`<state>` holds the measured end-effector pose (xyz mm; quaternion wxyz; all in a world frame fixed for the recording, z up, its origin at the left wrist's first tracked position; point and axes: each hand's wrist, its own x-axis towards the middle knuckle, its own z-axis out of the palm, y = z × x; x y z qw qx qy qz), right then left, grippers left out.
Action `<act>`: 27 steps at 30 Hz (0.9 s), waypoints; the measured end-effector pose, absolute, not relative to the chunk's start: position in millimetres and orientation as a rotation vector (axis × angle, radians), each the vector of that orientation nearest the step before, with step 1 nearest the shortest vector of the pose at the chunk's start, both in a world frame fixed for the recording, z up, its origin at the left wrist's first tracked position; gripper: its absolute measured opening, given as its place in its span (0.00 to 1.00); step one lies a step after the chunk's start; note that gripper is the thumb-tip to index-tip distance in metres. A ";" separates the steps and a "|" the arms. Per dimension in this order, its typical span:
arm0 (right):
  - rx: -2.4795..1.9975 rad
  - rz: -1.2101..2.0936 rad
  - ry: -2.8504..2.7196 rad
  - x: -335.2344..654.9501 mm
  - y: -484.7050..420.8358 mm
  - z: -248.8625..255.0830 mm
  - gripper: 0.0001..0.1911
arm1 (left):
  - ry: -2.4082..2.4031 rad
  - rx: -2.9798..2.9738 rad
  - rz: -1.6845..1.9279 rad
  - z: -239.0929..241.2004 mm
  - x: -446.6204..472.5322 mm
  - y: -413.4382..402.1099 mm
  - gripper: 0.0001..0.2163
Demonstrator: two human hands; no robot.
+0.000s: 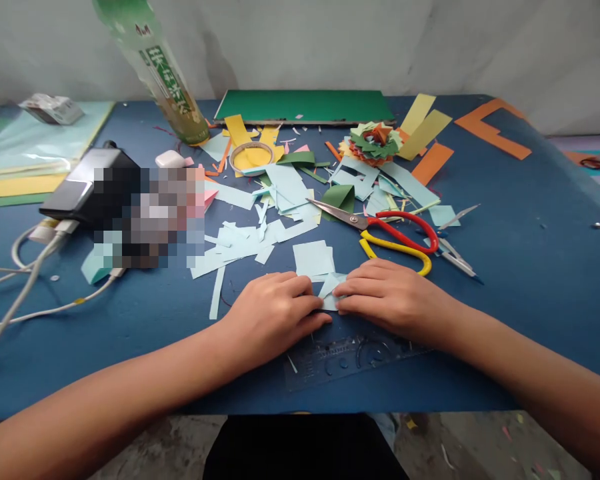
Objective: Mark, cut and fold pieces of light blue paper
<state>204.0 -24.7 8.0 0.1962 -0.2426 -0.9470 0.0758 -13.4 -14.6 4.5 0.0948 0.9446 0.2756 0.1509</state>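
Between my hands, near the front of the table, lies a small light blue paper piece (331, 298) with a folded flap. My left hand (275, 308), fingers curled and thumb toward the paper, grips its left edge. The fingers of my right hand (393, 293) are bent over its right side, hiding part of it. Just beyond rest square light blue sheets (313, 259). Scissors (375, 230) with one red and one yellow handle lie beyond my right hand, blades pointing left. A clear plastic ruler (350, 357) with cut-out shapes lies flat below my hands.
Light blue paper scraps (245, 240) cover the middle. Behind are a tape roll (251, 157), a folded-paper ring (375, 143), a green board (305, 107) and a drink bottle (160, 80). A black device (87, 187) with white cables (25, 300) sits left; a compass-like tool (455, 257) lies right.
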 end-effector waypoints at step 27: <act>-1.225 0.702 -2.325 190.5 -19.1 2.4 0.06 | 0.174 2.913 0.471 4.4 -20.5 13.5 0.10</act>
